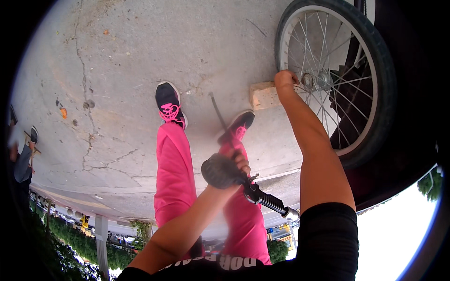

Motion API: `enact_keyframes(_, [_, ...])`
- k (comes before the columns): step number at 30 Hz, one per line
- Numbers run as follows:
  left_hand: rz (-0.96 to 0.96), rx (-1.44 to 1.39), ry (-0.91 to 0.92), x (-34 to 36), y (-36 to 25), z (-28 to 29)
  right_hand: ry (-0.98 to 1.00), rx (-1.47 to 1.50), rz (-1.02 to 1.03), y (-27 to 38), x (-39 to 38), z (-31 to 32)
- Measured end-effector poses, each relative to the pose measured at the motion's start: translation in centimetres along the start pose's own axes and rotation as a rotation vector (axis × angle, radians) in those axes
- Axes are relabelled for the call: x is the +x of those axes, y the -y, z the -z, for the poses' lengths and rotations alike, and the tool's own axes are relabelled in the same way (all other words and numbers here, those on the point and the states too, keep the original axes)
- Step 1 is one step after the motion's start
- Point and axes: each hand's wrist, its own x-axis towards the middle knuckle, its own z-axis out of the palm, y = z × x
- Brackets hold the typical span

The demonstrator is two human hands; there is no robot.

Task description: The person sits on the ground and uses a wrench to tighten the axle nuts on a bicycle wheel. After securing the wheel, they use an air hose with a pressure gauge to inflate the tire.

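My left hand (240,161) grips a black tire inflator gun (253,191) with a rounded black housing (219,171), a coil spring guard and a metal fitting at its lower right end. A thin dark hose (216,107) sticks out beyond it above my shoe, slightly blurred. My right hand (286,78) reaches up to the inner side of the spoked wheel's rim (282,51), its fingers curled in beside the spokes. What those fingers pinch is hidden. The wheel has a dark tire (387,84) and a silver hub (322,80).
A tan block (264,95) lies on the cracked concrete ground (126,56) against the wheel's left side. My pink-laced dark shoes (168,100) stand to the left of it. Dark bodywork (412,103) borders the wheel on the right. Another person (23,159) is at the far left.
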Motion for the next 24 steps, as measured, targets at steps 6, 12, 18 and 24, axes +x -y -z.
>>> enact_keyframes(6, [0.005, 0.005, -0.039, 0.1, -0.1, 0.2, -0.062, 0.083, -0.156, 0.6, -2.9, 0.5])
enact_keyframes(12, [0.012, -0.004, 0.037, 0.4, -0.2, 0.5, -0.263, 0.294, -0.126, 0.2, -2.7, -1.7])
enact_keyframes(18, [0.041, -0.038, 0.040, 0.3, 0.1, 0.0, -0.169, 0.511, -0.175, -1.3, -2.3, -0.2])
enact_keyframes(24, [0.025, -0.013, -0.040, 0.0, 0.6, -0.8, -0.142, 0.677, -0.182, -2.9, -0.8, -0.8])
